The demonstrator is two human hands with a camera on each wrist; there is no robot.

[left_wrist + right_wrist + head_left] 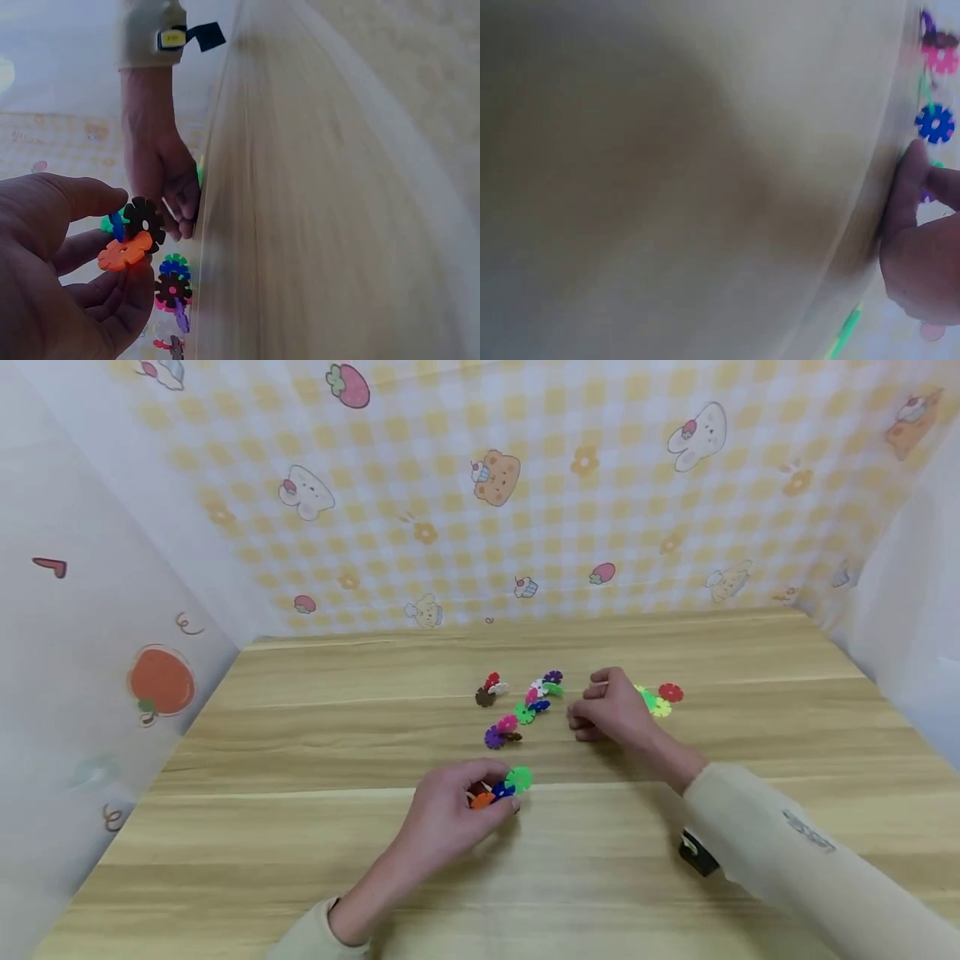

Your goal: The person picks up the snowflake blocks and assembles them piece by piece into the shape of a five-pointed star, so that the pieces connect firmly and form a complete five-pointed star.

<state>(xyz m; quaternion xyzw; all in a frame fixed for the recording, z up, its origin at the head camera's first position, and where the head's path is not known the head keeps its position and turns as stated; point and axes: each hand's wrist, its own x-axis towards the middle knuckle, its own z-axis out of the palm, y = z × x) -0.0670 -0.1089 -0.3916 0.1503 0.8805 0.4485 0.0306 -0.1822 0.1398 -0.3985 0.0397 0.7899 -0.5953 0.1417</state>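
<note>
In the head view my left hand pinches a small cluster of interlocking snowflake discs over the near part of the table. The cluster shows a green disc, a blue disc and an orange disc, with a dark brown disc behind in the left wrist view. My right hand rests low on the tabletop, fingers loosely bent and nothing seen between them. Left of its fingertips lies a chain of joined discs, among them a blue disc.
Behind the right hand are yellow-green discs and a red disc. Further left sits a group with a brown disc; a purple disc joins a pink one nearer. A patterned cloth hangs behind the wooden table.
</note>
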